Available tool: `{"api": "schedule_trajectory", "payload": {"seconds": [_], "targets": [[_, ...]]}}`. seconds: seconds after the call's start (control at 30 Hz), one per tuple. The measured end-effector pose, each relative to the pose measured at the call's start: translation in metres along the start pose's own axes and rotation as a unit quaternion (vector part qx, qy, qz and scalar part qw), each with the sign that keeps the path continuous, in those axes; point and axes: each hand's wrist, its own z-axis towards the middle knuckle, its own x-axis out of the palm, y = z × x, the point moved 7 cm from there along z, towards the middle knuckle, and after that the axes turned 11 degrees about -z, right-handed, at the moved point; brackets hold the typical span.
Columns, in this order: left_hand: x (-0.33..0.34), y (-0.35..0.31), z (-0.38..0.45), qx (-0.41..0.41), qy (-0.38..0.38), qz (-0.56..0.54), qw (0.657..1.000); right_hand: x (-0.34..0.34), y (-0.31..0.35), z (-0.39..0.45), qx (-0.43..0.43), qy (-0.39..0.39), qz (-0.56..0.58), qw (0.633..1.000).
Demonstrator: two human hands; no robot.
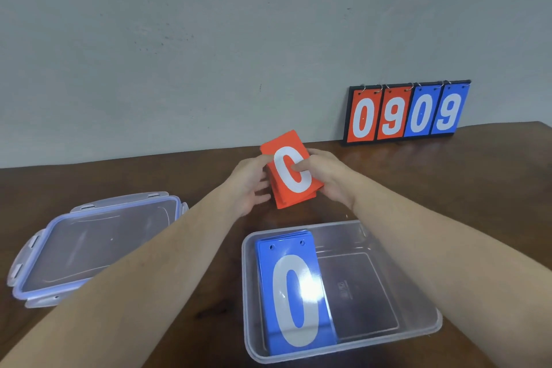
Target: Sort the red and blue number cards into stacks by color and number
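Hands: left hand (249,185) and right hand (327,178) both grip the red card stack (291,170), zero on top.
Red card stack: beyond the clear container (388,340).
Blue card stack (294,296): inside the container's left side.
Lid (89,243): left of the container.

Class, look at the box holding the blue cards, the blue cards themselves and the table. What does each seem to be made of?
Box: clear plastic, probably; you see the table through its walls. Blue cards: likely glossy plastic or laminated card; a bright glare sits on the top one. Table: dark brown wood or wood veneer, slightly shiny.
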Motion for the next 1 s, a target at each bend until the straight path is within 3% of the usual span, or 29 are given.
{"api": "schedule_trajectory", "payload": {"seconds": [0.17,0.3,0.47,0.7,0.9,1.0], "targets": [[0.037,-0.025,-0.023,0.064,0.068,-0.089,0.992,-0.020,0.012,-0.044,-0.077,0.046,0.077,0.993],[0.065,-0.021,-0.049,0.106,0.089,-0.092,0.986,-0.033,0.011,-0.090,-0.118,0.012,0.015,0.993],[0.079,0.006,-0.089,0.095,0.099,-0.050,0.989,-0.069,0.004,-0.133,-0.165,-0.023,0.010,0.986],[0.097,0.057,-0.144,0.126,0.071,0.019,0.989,-0.106,-0.021,-0.181,-0.258,-0.044,-0.213,0.941],[0.096,0.092,-0.156,0.102,0.036,0.074,0.991,-0.102,-0.048,-0.184,-0.256,-0.046,-0.306,0.916],[0.094,0.108,-0.153,0.074,0.021,0.093,0.993,-0.095,-0.061,-0.177,-0.247,-0.069,-0.397,0.881]]}}
